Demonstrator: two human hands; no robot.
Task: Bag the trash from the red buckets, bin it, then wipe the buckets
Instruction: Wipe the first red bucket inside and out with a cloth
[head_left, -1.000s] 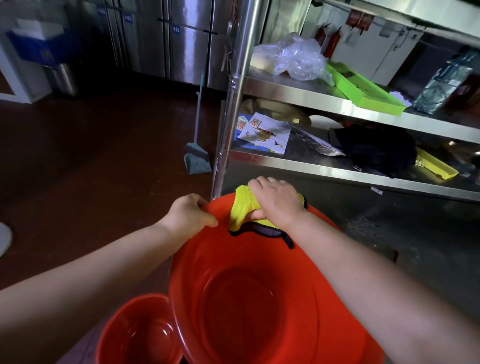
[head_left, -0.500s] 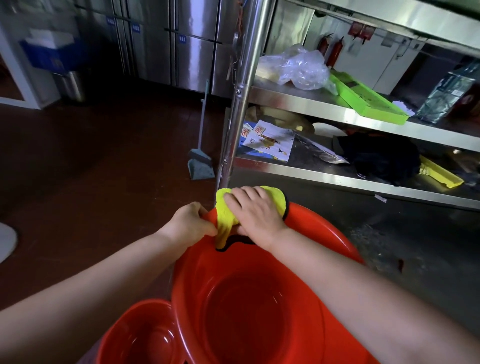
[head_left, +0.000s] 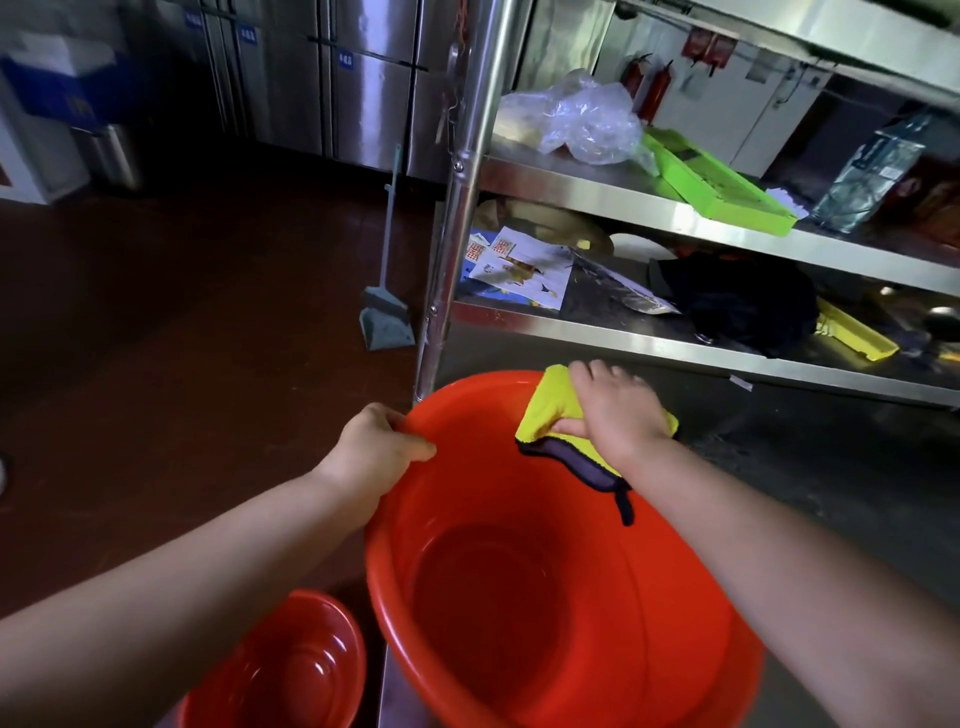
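A big red bucket (head_left: 519, 587) fills the lower middle of the head view, tilted toward me and empty inside. My left hand (head_left: 376, 449) grips its near-left rim, fingers curled over the edge. My right hand (head_left: 615, 410) presses a folded yellow cloth with a dark border (head_left: 550, 415) over the far right rim, thumb tucked under the fold. A smaller red bucket (head_left: 280, 670) stands lower left, also empty.
A steel shelf rack (head_left: 597, 187) rises right behind the buckets, its post (head_left: 457, 208) just beyond the rim. It holds a clear plastic bag (head_left: 576, 119), green tray (head_left: 711, 182), papers and dark cloth. A dustpan (head_left: 384, 317) stands on the red-brown floor.
My right hand has slid the yellow cloth along the bucket's rim from the far left side over to the right. My left hand keeps its grip on the rim.
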